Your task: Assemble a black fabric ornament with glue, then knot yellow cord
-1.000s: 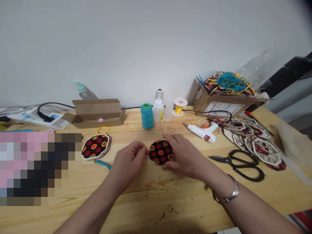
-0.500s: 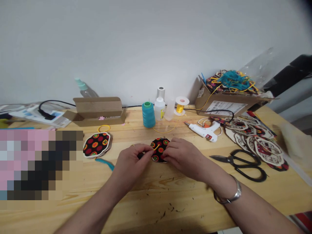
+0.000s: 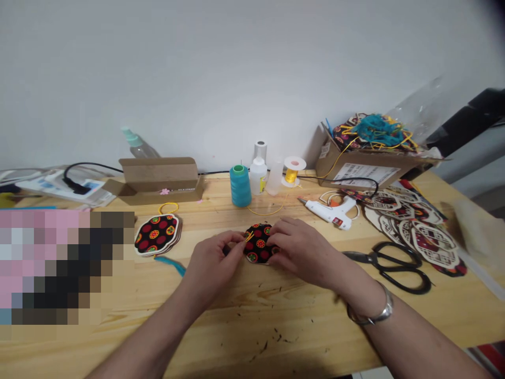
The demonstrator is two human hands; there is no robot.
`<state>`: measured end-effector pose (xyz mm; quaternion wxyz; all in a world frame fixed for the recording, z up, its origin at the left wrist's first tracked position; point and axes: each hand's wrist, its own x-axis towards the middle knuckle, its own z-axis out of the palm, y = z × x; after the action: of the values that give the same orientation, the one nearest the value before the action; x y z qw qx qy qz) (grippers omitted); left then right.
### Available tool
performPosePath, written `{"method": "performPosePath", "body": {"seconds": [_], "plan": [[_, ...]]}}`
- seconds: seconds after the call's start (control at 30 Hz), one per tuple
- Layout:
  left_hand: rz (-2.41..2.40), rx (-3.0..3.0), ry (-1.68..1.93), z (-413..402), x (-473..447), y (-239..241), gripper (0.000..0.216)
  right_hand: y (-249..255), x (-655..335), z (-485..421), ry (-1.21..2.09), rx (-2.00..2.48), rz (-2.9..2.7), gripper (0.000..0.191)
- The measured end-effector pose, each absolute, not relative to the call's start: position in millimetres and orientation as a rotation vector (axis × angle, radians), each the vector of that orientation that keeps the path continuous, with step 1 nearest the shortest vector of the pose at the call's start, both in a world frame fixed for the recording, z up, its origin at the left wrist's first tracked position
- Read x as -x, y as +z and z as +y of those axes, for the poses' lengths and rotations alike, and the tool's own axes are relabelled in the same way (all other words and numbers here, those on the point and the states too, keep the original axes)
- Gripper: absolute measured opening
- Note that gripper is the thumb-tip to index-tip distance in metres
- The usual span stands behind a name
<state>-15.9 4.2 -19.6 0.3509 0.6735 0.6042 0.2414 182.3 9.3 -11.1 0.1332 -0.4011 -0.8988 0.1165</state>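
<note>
Right hand (image 3: 303, 253) open, its fingers curved and resting on the right edge of the disc; left hand (image 3: 215, 267) closed in a pinch at the disc's left edge, both above the wooden bench (image 3: 276, 321). Black-handled scissors (image 3: 390, 271) lie well to the right. Between the hands sits a round black fabric disc (image 3: 258, 244) printed with red dots (no clear long axis), the right hand covering more of it. A yellow cord (image 3: 249, 237) leaves the left fingertips (image 3: 240, 241) and crosses onto the disc.

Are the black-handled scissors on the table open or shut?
Shut: the blades of the black-handled scissors lie together, forming a single point.
</note>
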Motion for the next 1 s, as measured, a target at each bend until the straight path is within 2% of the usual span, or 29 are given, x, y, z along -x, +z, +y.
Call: {"method": "performPosePath", "body": {"seconds": [0.17,0.4,1.0], "plan": [[1.602,-1.759,0.587,3,17,-17,0.023,-11,-180,9,0.344,1.116,-2.657,0.01],[1.55,-1.745,0.727,0,15,-17,0.017,-13,-179,8,0.367,0.984,-2.764,0.01],[1.362,-1.809,0.643,-3,6,-22,0.016,-13,-181,5,0.103,0.898,-2.894,0.009]]}}
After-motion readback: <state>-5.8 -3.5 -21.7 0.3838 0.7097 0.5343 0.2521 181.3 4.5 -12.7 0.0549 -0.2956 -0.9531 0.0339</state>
